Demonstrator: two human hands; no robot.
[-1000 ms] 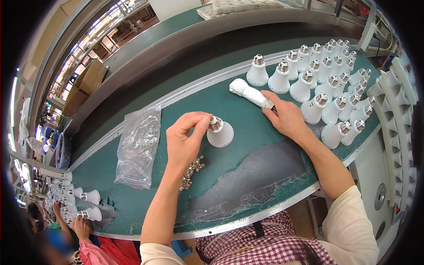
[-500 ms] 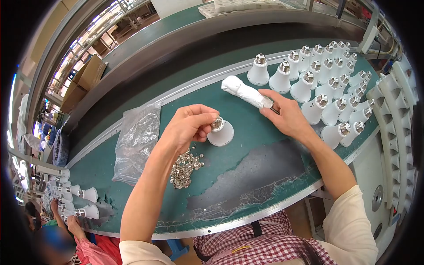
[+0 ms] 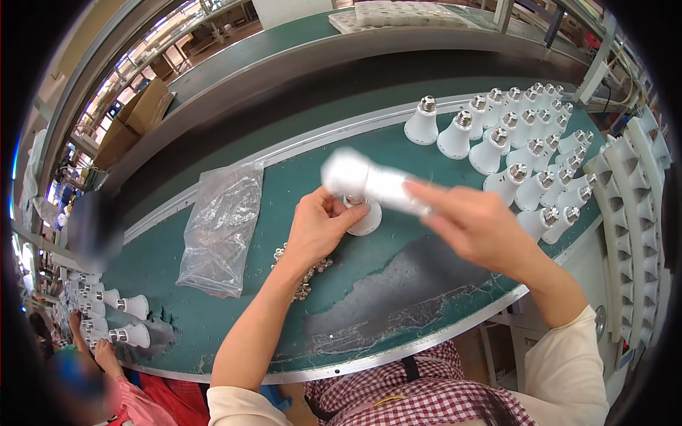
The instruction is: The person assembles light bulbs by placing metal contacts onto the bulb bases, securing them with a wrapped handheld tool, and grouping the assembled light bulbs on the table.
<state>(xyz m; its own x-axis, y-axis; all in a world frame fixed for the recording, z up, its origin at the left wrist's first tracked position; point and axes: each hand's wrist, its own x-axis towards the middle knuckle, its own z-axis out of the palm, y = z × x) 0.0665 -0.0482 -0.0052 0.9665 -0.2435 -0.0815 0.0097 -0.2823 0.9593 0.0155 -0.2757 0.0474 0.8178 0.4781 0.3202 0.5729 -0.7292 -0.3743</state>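
Note:
My left hand is closed around the metal screw base of a white LED bulb, which stands base-up on the green bench. Raised in my right hand is a hammer wrapped in white, blurred by motion. Its thick end is over the bulb's base and hides the top of it. Partly under my left forearm lies a pile of small shiny metal caps.
Rows of white bulbs stand base-up on the right. A clear plastic bag lies left of my hand. More bulbs lie at the far left, near another person's hand. White molded trays are at the right edge.
My right hand has swung the wrapped hammer left and raised it over the bulb. My left hand has shifted from the tip of the bulb's base to its side.

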